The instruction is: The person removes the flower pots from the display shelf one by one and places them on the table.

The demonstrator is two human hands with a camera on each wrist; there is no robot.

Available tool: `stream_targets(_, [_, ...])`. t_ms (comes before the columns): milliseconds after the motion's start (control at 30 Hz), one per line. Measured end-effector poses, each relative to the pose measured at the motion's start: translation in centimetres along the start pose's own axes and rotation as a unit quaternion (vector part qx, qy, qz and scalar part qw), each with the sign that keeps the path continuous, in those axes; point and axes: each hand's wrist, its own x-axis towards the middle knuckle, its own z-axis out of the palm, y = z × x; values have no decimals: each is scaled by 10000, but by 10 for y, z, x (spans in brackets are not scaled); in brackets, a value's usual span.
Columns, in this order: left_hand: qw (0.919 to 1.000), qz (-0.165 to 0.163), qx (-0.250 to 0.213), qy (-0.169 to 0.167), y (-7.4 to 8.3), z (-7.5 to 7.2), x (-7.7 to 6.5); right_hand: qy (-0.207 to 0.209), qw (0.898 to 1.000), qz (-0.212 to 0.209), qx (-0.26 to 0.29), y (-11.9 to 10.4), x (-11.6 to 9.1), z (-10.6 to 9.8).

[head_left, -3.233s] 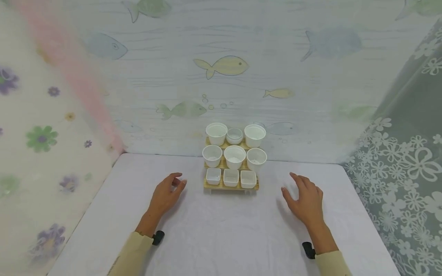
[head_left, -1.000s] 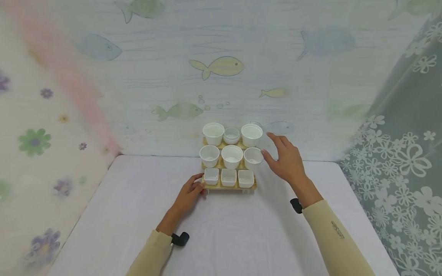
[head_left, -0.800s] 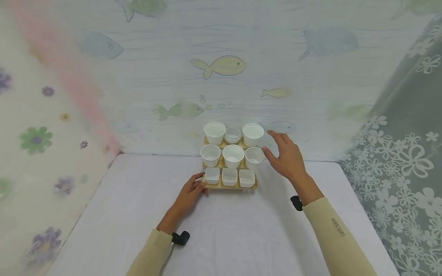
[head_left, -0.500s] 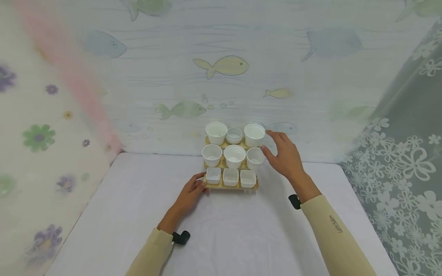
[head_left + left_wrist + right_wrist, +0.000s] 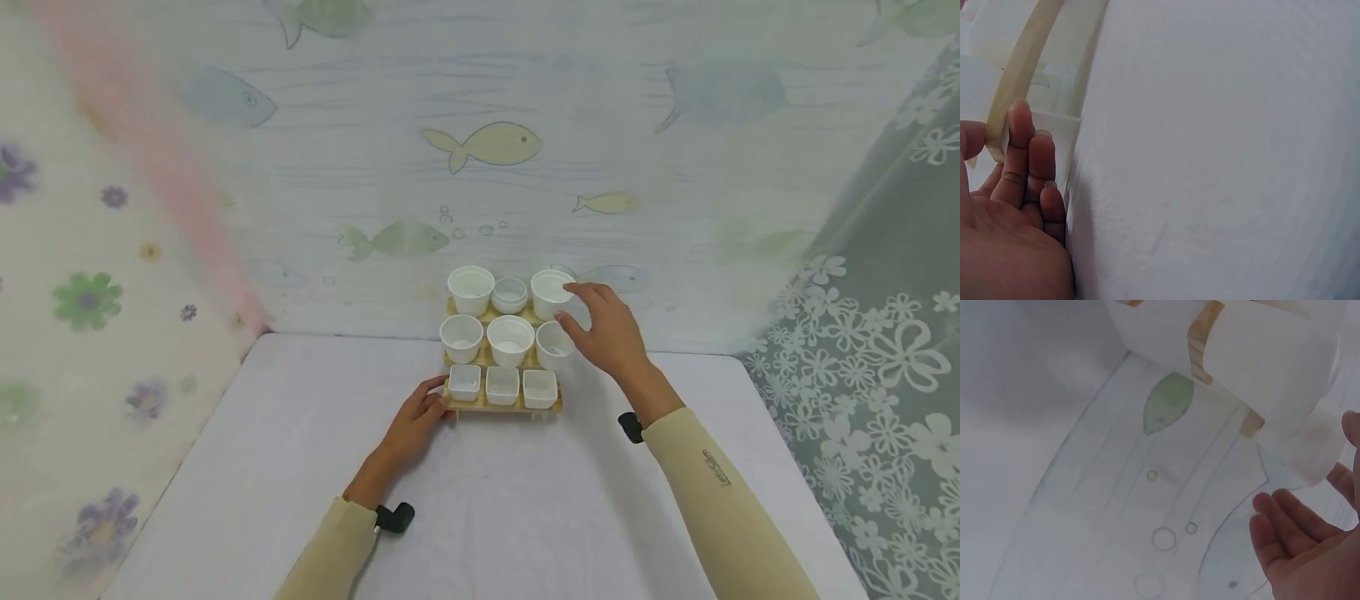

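A three-tier display stand with wooden shelves (image 5: 504, 408) holds rows of white cups. My left hand (image 5: 412, 421) grips the left end of its lowest shelf; in the left wrist view, thumb and fingers pinch the wooden strip (image 5: 1019, 75). My right hand (image 5: 611, 333) is at the back right, thumb and forefinger spread beside the back right cup (image 5: 549, 302). The forefinger overlaps that cup's rim, but contact cannot be told. Below it is the middle row's right cup (image 5: 553, 348). In the right wrist view, the right hand (image 5: 1310, 550) has bent fingers near a white cup (image 5: 1269, 369).
Other cups on the stand include the back left cup (image 5: 470, 296), a small low jar (image 5: 510, 297) and the square front cups (image 5: 502, 387). The stand is on a white-covered table (image 5: 487, 517), against a fish-patterned backdrop (image 5: 360, 167).
Over these seconds the left hand moved right and took hold of the stand's lowest shelf. The right hand reached up and left, and lately shifted further left to the back right cup's rim.
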Motion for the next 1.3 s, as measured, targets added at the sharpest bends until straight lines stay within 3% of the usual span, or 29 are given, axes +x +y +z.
stream_targets(167, [10000,-42,44,6,-2,0,0,-80,9999,103,99,-1,4,4])
stream_targets(433, [10000,24,-32,-17,-3,-1,1,297,9992,57,253,-2,8,9])
stream_targets(800, [10000,53,-7,3,-2,-2,1,471,9982,108,356,-8,10,14])
stream_targets(1300, [9999,-17,-167,22,-2,-1,0,1197,9903,-256,663,-4,4,16])
